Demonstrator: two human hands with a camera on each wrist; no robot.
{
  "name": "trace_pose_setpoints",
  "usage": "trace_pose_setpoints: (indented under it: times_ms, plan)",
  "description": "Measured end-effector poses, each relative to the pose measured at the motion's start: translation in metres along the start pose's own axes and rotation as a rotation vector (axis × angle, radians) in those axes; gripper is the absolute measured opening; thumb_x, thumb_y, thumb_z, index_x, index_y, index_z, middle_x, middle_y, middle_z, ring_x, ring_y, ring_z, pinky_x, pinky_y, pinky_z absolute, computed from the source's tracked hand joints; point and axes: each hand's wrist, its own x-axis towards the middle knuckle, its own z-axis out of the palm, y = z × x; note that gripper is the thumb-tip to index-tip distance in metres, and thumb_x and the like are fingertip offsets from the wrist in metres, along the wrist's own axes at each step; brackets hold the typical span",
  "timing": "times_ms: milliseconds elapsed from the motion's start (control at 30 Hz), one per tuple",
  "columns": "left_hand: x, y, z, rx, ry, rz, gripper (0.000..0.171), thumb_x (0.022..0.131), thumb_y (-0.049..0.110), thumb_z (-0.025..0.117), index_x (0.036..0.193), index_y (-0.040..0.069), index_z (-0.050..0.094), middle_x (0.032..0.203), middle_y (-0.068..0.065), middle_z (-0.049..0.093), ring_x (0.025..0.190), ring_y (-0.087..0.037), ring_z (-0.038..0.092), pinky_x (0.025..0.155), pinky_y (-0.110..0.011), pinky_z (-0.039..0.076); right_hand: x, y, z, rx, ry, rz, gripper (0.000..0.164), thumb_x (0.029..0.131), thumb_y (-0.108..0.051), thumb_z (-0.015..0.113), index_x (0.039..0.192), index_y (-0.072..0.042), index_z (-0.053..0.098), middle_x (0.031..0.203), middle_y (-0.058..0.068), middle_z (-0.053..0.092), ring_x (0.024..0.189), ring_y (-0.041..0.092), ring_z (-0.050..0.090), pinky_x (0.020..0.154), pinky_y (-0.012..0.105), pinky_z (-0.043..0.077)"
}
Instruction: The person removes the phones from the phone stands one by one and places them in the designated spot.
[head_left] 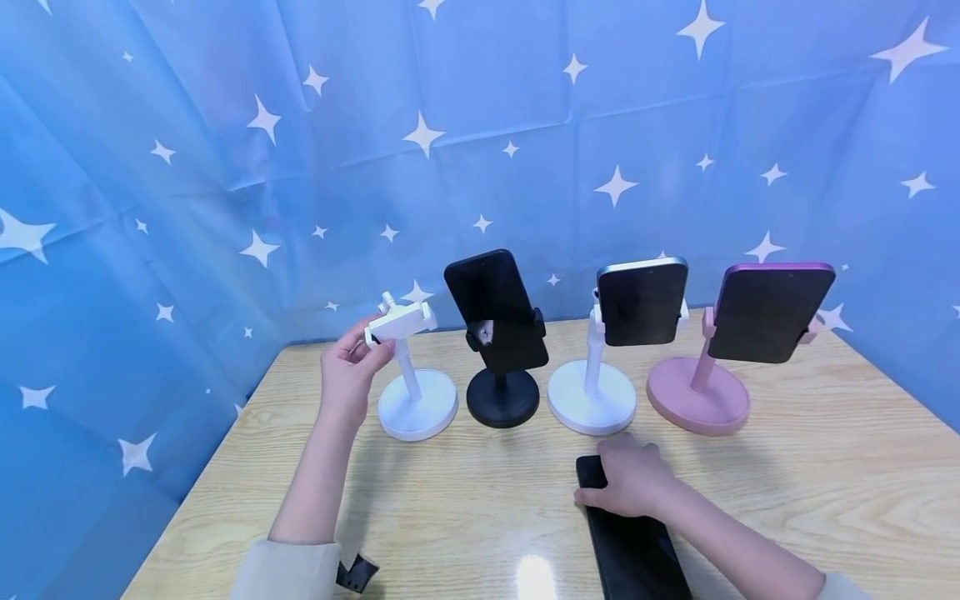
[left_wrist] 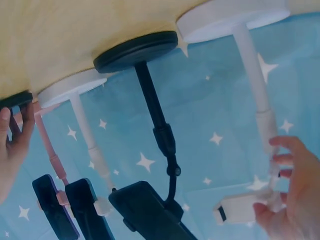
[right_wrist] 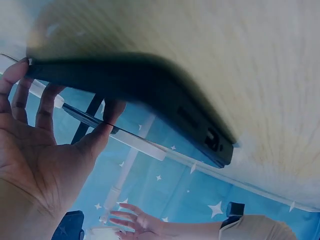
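My left hand [head_left: 352, 375] grips the clamp head of an empty white phone stand [head_left: 417, 404], thumb on the front of the clamp, fingers behind it. In the left wrist view, upside down, the white clamp [left_wrist: 237, 207] shows between thumb and fingers. Lower down, my right hand [head_left: 637, 475] holds the upper end of a flat black phone [head_left: 637, 558] with thumb and fingers at opposite edges. The right wrist view shows the phone's end with its port [right_wrist: 212, 140]; whether it is slightly raised off the wooden table [head_left: 465, 508] I cannot tell.
Right of the empty stand, a black stand [head_left: 502, 400], a second white stand [head_left: 588, 404] and a pink stand [head_left: 697, 400] each carry a dark-screened phone. A small black piece [head_left: 358, 573] shows by the left sleeve. Behind hangs a blue star-patterned cloth [head_left: 480, 167].
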Motion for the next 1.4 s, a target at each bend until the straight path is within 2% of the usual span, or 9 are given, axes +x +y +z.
trace_pose_setpoints:
  times_ms: [133, 333, 467, 567, 700, 833, 1033, 1233, 1400]
  plan:
    - [-0.006, -0.002, 0.002, 0.005, 0.004, -0.066, 0.039, 0.087, -0.002, 0.054, 0.125, -0.003, 0.049, 0.112, -0.005, 0.054, 0.094, -0.010, 0.061, 0.087, -0.033, 0.049, 0.000, 0.001, -0.005, 0.019, -0.020, 0.009, 0.052, 0.071, -0.048, 0.071, 0.090, -0.001, 0.058, 0.080, 0.009, 0.054, 0.075, 0.024, 0.052, 0.069, 0.049, 0.044]
    - [-0.013, -0.007, 0.003, 0.010, -0.099, -0.210, 0.036, 0.091, 0.006, 0.050, 0.125, -0.004, 0.046, 0.104, -0.001, 0.058, 0.098, -0.015, 0.061, 0.088, -0.040, 0.048, -0.001, -0.002, -0.017, 0.008, -0.026, 0.033, 0.053, 0.073, -0.045, 0.070, 0.098, 0.001, 0.058, 0.091, 0.014, 0.060, 0.072, 0.027, 0.056, 0.060, 0.043, 0.046]
    - [-0.015, -0.012, 0.006, 0.030, -0.155, -0.229, 0.036, 0.092, 0.007, 0.048, 0.126, -0.004, 0.046, 0.104, -0.001, 0.059, 0.099, -0.018, 0.062, 0.085, -0.038, 0.050, -0.002, -0.012, -0.027, 0.009, 0.012, 0.028, 0.058, 0.076, -0.043, 0.068, 0.107, 0.005, 0.057, 0.092, 0.016, 0.059, 0.074, 0.029, 0.056, 0.060, 0.042, 0.047]
    - [-0.018, -0.017, 0.012, 0.057, -0.181, -0.211, 0.034, 0.092, 0.007, 0.048, 0.124, -0.005, 0.049, 0.108, -0.006, 0.059, 0.100, -0.020, 0.061, 0.084, -0.038, 0.050, -0.002, -0.023, -0.038, 0.093, 0.021, -0.003, 0.055, 0.080, -0.043, 0.065, 0.106, 0.006, 0.058, 0.079, 0.011, 0.056, 0.068, 0.024, 0.053, 0.058, 0.036, 0.045]
    - [-0.023, -0.022, 0.026, 0.076, -0.226, -0.146, 0.032, 0.092, 0.005, 0.048, 0.122, -0.006, 0.051, 0.114, -0.017, 0.058, 0.104, -0.024, 0.060, 0.086, -0.040, 0.049, -0.002, -0.035, -0.058, 0.300, -0.001, -0.065, 0.057, 0.086, -0.043, 0.057, 0.110, 0.008, 0.056, 0.078, 0.009, 0.059, 0.069, 0.019, 0.055, 0.061, 0.034, 0.048]
    - [-0.027, -0.024, 0.045, 0.080, -0.313, -0.076, 0.035, 0.091, 0.002, 0.049, 0.126, -0.004, 0.049, 0.119, -0.022, 0.055, 0.109, -0.028, 0.057, 0.086, -0.040, 0.049, -0.004, -0.044, -0.079, 0.408, 0.037, -0.128, 0.064, 0.091, -0.045, 0.049, 0.123, 0.011, 0.048, 0.106, 0.020, 0.061, 0.092, 0.029, 0.061, 0.076, 0.042, 0.051]
    - [-0.026, -0.019, 0.065, 0.067, -0.391, -0.028, 0.041, 0.091, 0.005, 0.051, 0.131, 0.001, 0.045, 0.120, -0.017, 0.053, 0.110, -0.026, 0.055, 0.087, -0.040, 0.049, 0.001, -0.057, -0.103, 0.478, 0.131, -0.170, 0.073, 0.094, -0.047, 0.042, 0.137, 0.010, 0.028, 0.133, 0.027, 0.044, 0.116, 0.035, 0.050, 0.092, 0.048, 0.043]
    - [-0.024, -0.013, 0.075, -0.005, -0.412, 0.017, 0.041, 0.093, 0.005, 0.048, 0.134, 0.005, 0.043, 0.121, -0.013, 0.050, 0.109, -0.020, 0.054, 0.088, -0.041, 0.048, 0.012, -0.066, -0.111, 0.636, 0.248, -0.242, 0.060, 0.098, -0.025, 0.039, 0.140, 0.011, 0.016, 0.142, 0.029, 0.027, 0.128, 0.038, 0.035, 0.099, 0.049, 0.035]
    - [-0.023, -0.011, 0.082, -0.075, -0.424, 0.042, 0.039, 0.095, 0.002, 0.043, 0.133, 0.000, 0.041, 0.120, -0.013, 0.050, 0.105, -0.014, 0.055, 0.088, -0.036, 0.048, 0.022, -0.070, -0.115, 0.679, 0.334, -0.278, 0.049, 0.097, -0.007, 0.036, 0.139, 0.012, 0.020, 0.140, 0.029, 0.030, 0.128, 0.037, 0.035, 0.098, 0.046, 0.036]
